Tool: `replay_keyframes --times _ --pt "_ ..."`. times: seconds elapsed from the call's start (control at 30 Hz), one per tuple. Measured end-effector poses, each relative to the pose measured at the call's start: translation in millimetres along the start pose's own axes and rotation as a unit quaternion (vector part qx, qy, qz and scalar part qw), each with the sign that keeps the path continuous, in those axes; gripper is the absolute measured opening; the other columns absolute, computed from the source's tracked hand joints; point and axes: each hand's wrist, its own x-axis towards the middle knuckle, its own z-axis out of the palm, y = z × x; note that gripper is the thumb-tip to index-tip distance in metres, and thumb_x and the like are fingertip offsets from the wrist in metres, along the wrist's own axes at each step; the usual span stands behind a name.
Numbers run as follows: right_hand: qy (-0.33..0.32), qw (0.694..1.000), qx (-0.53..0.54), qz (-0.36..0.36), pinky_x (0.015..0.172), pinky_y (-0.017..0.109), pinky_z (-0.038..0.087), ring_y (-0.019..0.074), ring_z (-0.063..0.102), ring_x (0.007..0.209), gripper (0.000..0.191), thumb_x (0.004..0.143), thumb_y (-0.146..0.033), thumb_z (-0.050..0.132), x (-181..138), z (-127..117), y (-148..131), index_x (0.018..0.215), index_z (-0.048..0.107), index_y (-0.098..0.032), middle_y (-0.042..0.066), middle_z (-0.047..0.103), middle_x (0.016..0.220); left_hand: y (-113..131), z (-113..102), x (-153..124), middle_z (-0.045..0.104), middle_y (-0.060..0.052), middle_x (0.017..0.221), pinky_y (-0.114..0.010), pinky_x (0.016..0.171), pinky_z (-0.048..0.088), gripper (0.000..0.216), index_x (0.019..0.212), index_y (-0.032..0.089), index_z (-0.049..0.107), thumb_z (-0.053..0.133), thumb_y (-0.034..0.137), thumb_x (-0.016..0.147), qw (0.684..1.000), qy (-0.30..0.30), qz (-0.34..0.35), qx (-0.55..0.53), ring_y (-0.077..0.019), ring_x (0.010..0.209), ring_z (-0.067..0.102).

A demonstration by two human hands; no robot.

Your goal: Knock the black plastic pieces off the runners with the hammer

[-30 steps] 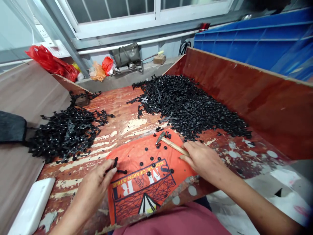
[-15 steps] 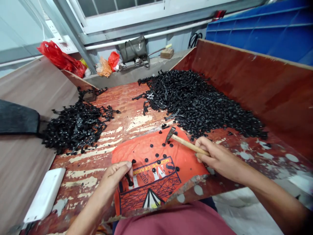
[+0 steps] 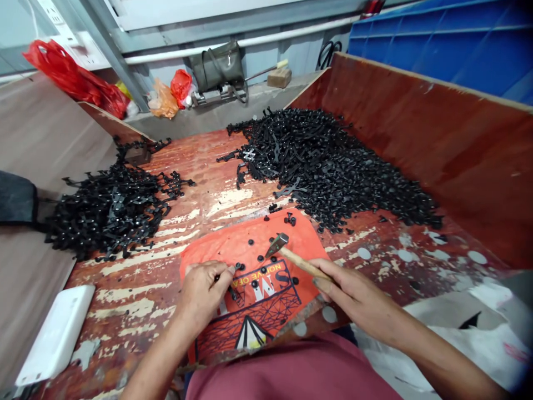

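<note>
My left hand (image 3: 202,292) pinches a small black plastic sprue piece (image 3: 231,284) and holds it down on an orange printed cloth (image 3: 250,289) at the near edge of the worn red table (image 3: 200,161). My right hand (image 3: 348,295) grips the wooden handle of a small hammer (image 3: 291,256). The hammer's metal head hangs just above the cloth, a little right of the pinched piece. Several loose black round caps (image 3: 255,284) lie scattered on the cloth around both hands.
A big heap of black plastic parts (image 3: 328,166) fills the table's far right, against a red wooden side wall (image 3: 437,139). A smaller heap of black sprue frames (image 3: 108,205) lies far left. A white flat box (image 3: 56,333) sits near left. Bags (image 3: 216,69) line the back ledge.
My left hand carried the black piece rightward onto the cloth and set it down. My right hand brought the hammer left and nearer, so its head now hangs close to the piece.
</note>
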Motion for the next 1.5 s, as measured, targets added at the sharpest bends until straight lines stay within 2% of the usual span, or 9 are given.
replay_keyframes --times 0.23,0.47,0.63,0.9,1.0,1.07,1.2,1.4,1.5 --pt "0.000 0.999 0.019 -0.045 0.066 0.024 0.042 0.0159 0.060 0.076 0.037 0.103 -0.041 0.036 5 -2 -10 0.132 0.058 -0.033 -0.002 0.067 0.089 2 0 3 0.053 0.000 0.058 -0.028 0.066 0.033 0.045 0.054 0.019 0.039 0.040 0.040 0.095 0.999 -0.030 -0.003 0.042 -0.0152 0.060 0.053" --pt "0.007 0.999 -0.004 -0.053 0.061 0.022 0.040 0.0145 0.058 0.069 0.031 0.103 -0.038 0.040 5 0 -15 0.114 0.067 -0.028 -0.002 0.066 0.080 3 -2 2 0.061 0.000 0.063 -0.028 0.066 0.034 0.045 0.057 0.020 0.052 0.042 0.042 0.095 1.000 -0.021 -0.009 0.006 -0.0167 0.064 0.055" --pt "-0.007 0.998 0.003 -0.056 0.062 0.022 0.040 0.0135 0.059 0.070 0.032 0.104 -0.037 0.037 4 -2 -16 0.118 0.064 -0.029 -0.004 0.065 0.080 3 -1 2 0.059 0.000 0.060 -0.028 0.067 0.034 0.046 0.055 0.020 0.047 0.041 0.041 0.095 0.999 -0.029 0.004 0.028 -0.0165 0.064 0.056" --pt "0.009 0.997 -0.061 -0.050 0.058 0.024 0.038 0.0147 0.059 0.065 0.030 0.103 -0.037 0.039 6 0 -14 0.106 0.067 -0.027 -0.003 0.064 0.073 1 0 4 0.063 -0.002 0.063 -0.028 0.068 0.035 0.045 0.056 0.020 0.049 0.040 0.041 0.095 0.998 -0.039 -0.012 0.041 -0.0180 0.067 0.058" --pt "0.006 0.995 -0.071 -0.067 0.064 0.024 0.044 0.0162 0.065 0.076 0.033 0.104 -0.034 0.037 7 -1 -22 0.122 0.064 -0.031 -0.002 0.071 0.088 3 1 5 0.061 -0.001 0.060 -0.028 0.067 0.035 0.044 0.056 0.020 0.052 0.040 0.041 0.094 0.998 -0.043 -0.025 0.044 -0.0175 0.064 0.056" --pt "0.014 0.993 -0.083 -0.083 0.070 0.026 0.049 0.0181 0.068 0.086 0.037 0.103 -0.033 0.036 8 -1 -28 0.133 0.058 -0.035 -0.001 0.073 0.101 4 1 6 0.054 0.000 0.054 -0.027 0.063 0.033 0.045 0.054 0.020 0.050 0.040 0.042 0.093 0.997 -0.045 -0.041 0.043 -0.0160 0.057 0.052" --pt "0.036 0.987 -0.129 -0.089 0.076 0.031 0.052 0.0220 0.070 0.092 0.040 0.101 -0.032 0.040 13 2 -34 0.138 0.055 -0.036 0.002 0.074 0.109 5 -2 9 0.045 0.003 0.049 -0.027 0.057 0.028 0.045 0.052 0.020 0.048 0.040 0.042 0.091 0.996 -0.054 -0.067 0.027 -0.0146 0.051 0.047" --pt "0.053 0.990 -0.085 -0.100 0.079 0.030 0.049 0.0194 0.067 0.092 0.036 0.105 -0.034 0.030 16 5 -33 0.120 0.063 -0.031 0.002 0.072 0.103 5 -1 8 0.039 0.003 0.048 -0.026 0.058 0.029 0.045 0.050 0.021 0.041 0.040 0.042 0.089 0.998 -0.042 -0.049 0.022 -0.0142 0.050 0.043" --pt "0.054 0.992 -0.078 -0.087 0.072 0.028 0.047 0.0173 0.063 0.081 0.032 0.105 -0.037 0.030 17 4 -31 0.107 0.060 -0.026 0.001 0.068 0.090 5 0 8 0.041 0.003 0.048 -0.026 0.060 0.030 0.045 0.049 0.021 0.042 0.040 0.042 0.089 0.998 -0.039 -0.051 0.024 -0.0140 0.050 0.044"
